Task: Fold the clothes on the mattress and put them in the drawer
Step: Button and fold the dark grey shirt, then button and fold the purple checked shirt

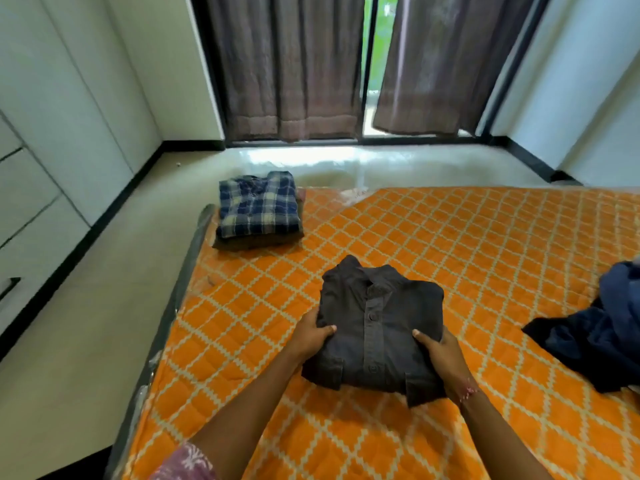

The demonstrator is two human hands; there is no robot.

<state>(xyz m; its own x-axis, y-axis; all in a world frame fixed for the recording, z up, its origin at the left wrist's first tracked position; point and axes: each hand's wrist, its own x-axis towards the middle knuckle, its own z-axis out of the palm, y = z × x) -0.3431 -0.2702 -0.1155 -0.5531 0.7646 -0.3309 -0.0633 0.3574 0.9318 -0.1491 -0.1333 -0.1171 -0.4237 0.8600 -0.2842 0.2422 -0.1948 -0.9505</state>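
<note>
On an orange mattress (450,254), mid-chore: left hand (311,332) and right hand (441,355) gripping either side of a folded grey shirt (377,327); folded plaid shirt (258,207) stacked near the corner; blue clothes (602,337) unfolded; drawer (24,192) step pending.

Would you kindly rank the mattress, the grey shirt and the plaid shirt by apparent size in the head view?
1. Mattress, by far.
2. Grey shirt.
3. Plaid shirt.
The grey shirt lies nearer the camera, so the two shirts' order is unsure.
</note>
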